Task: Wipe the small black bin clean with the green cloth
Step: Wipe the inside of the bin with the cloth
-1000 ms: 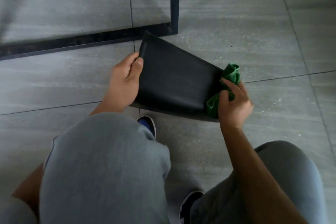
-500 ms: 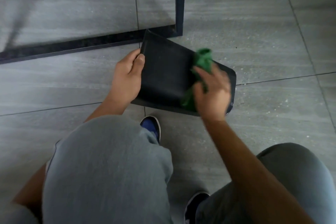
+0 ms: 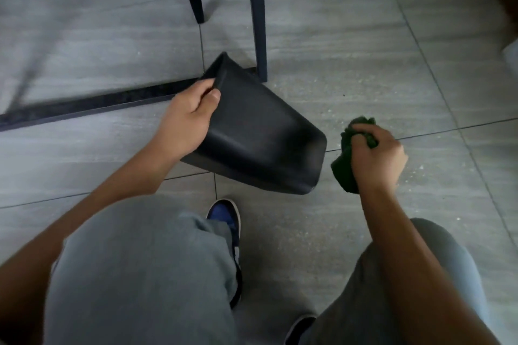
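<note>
Black bin (image 3: 260, 134) on its side over grey floor tiles (image 3: 350, 45), rim toward upper left, base toward lower right. Left hand (image 3: 187, 117) clamped on the rim, thumb outside, fingers curled in. Right hand (image 3: 375, 157) fisted around bunched green cloth (image 3: 346, 168), just beside the base, apart from it. Dark chair legs (image 3: 259, 17) directly behind the bin. Blue shoe (image 3: 224, 216) and grey trouser knees (image 3: 140, 274) below.
</note>
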`<action>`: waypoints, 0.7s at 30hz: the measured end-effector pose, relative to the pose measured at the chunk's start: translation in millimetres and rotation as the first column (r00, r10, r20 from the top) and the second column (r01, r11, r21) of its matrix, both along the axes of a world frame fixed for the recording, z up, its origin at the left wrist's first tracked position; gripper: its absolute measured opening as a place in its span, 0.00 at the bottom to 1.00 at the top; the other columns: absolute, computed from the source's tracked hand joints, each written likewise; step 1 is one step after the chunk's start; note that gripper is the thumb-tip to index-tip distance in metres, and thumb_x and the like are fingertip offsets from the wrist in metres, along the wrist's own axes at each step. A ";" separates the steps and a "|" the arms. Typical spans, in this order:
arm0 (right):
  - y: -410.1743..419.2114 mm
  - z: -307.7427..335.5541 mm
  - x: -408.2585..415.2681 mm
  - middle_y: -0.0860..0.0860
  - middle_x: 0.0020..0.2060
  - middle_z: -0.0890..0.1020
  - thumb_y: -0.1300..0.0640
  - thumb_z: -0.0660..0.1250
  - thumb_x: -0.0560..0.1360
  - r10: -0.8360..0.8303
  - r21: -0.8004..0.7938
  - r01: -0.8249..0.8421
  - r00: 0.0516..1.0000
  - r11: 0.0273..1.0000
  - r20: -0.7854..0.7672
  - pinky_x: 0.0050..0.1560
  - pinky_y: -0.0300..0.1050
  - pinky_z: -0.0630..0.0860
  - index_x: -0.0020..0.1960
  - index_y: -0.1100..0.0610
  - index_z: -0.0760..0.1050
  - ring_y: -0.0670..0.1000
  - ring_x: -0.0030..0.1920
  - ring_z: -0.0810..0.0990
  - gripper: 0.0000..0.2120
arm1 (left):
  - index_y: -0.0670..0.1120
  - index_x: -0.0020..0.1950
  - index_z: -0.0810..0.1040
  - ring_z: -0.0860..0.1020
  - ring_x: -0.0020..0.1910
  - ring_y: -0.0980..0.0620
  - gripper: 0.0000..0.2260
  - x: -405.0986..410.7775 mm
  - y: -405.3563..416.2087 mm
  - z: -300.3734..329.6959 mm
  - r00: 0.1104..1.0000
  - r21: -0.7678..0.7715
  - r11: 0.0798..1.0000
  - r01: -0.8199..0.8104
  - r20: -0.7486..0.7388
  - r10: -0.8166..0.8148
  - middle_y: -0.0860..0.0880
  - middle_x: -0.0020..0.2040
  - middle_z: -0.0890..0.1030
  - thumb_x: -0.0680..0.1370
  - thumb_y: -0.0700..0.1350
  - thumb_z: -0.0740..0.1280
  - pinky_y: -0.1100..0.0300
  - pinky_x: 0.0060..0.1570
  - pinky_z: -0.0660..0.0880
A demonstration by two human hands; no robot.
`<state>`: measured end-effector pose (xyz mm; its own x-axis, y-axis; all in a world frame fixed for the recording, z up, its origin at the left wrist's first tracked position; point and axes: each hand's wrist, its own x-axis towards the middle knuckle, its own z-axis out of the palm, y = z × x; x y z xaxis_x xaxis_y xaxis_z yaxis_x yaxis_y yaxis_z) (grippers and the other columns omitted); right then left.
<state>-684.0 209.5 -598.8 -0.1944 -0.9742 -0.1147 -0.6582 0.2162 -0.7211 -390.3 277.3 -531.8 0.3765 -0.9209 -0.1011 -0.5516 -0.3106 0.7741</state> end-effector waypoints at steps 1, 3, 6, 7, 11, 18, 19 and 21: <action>-2.8 14.5 8.9 0.51 0.60 0.85 0.59 0.67 0.78 0.056 -0.026 -0.056 0.998 0.998 0.020 0.59 0.40 0.74 0.60 0.48 0.84 0.49 0.55 0.81 0.14 | 0.50 0.75 0.70 0.76 0.61 0.58 0.18 -3.9 -3.3 5.1 0.999 0.026 0.999 0.044 -0.012 -0.044 0.53 0.65 0.77 0.85 0.48 0.59 0.74 0.57 0.69; -7.8 42.0 29.9 0.47 0.60 0.85 0.56 0.68 0.78 0.147 -0.085 -0.140 0.986 0.986 0.081 0.61 0.39 0.74 0.64 0.46 0.83 0.45 0.56 0.80 0.16 | 0.55 0.80 0.59 0.78 0.60 0.57 0.24 -11.8 -8.4 11.4 0.986 0.059 0.985 0.163 -0.049 -0.160 0.51 0.65 0.79 0.85 0.49 0.60 0.66 0.62 0.71; -21.0 73.4 63.0 0.46 0.61 0.84 0.48 0.69 0.79 0.242 -0.153 -0.227 0.967 0.962 0.084 0.63 0.45 0.77 0.68 0.45 0.80 0.47 0.60 0.82 0.18 | 0.58 0.82 0.52 0.80 0.60 0.56 0.29 -19.1 -14.8 11.9 0.942 0.083 0.941 0.328 -0.105 -0.319 0.51 0.63 0.81 0.84 0.48 0.61 0.54 0.67 0.73; -26.2 79.6 72.7 0.46 0.62 0.84 0.44 0.68 0.79 0.277 -0.162 -0.264 0.959 0.951 0.058 0.63 0.47 0.78 0.69 0.44 0.79 0.49 0.61 0.82 0.19 | 0.57 0.82 0.51 0.77 0.66 0.56 0.30 -20.7 -16.7 10.6 0.921 0.075 0.923 0.378 -0.132 -0.366 0.55 0.69 0.77 0.84 0.48 0.62 0.51 0.71 0.70; -46.2 92.8 100.6 0.48 0.63 0.83 0.32 0.63 0.77 0.409 -0.109 -0.416 0.909 0.903 -0.084 0.58 0.50 0.79 0.70 0.42 0.77 0.53 0.61 0.82 0.25 | 0.50 0.83 0.48 0.72 0.71 0.58 0.34 -30.6 -22.4 11.9 0.842 0.030 0.848 0.528 -0.148 -0.519 0.56 0.78 0.66 0.83 0.47 0.64 0.53 0.75 0.66; -59.0 98.0 116.0 0.44 0.58 0.85 0.35 0.62 0.76 0.444 0.011 -0.446 0.887 0.895 -0.130 0.56 0.51 0.81 0.67 0.38 0.78 0.53 0.58 0.83 0.22 | 0.51 0.81 0.57 0.81 0.61 0.57 0.33 -15.0 -25.5 8.6 0.851 0.032 0.891 0.453 -0.314 -0.421 0.53 0.56 0.86 0.80 0.41 0.68 0.63 0.64 0.72; -57.5 95.5 117.1 0.45 0.57 0.85 0.35 0.62 0.77 0.450 0.021 -0.452 0.884 0.892 -0.128 0.56 0.52 0.81 0.67 0.38 0.78 0.54 0.57 0.83 0.22 | 0.51 0.81 0.59 0.80 0.63 0.56 0.32 -10.0 -21.3 6.9 0.859 0.016 0.906 0.423 -0.326 -0.395 0.51 0.59 0.85 0.80 0.43 0.69 0.61 0.67 0.71; -54.7 91.2 119.5 0.46 0.60 0.84 0.33 0.60 0.77 0.464 0.035 -0.464 0.877 0.885 -0.120 0.57 0.53 0.81 0.70 0.38 0.75 0.55 0.59 0.83 0.24 | 0.49 0.79 0.64 0.77 0.67 0.56 0.28 -2.1 -8.8 3.9 0.883 -0.026 0.926 0.377 -0.293 -0.367 0.51 0.65 0.82 0.80 0.47 0.67 0.59 0.71 0.69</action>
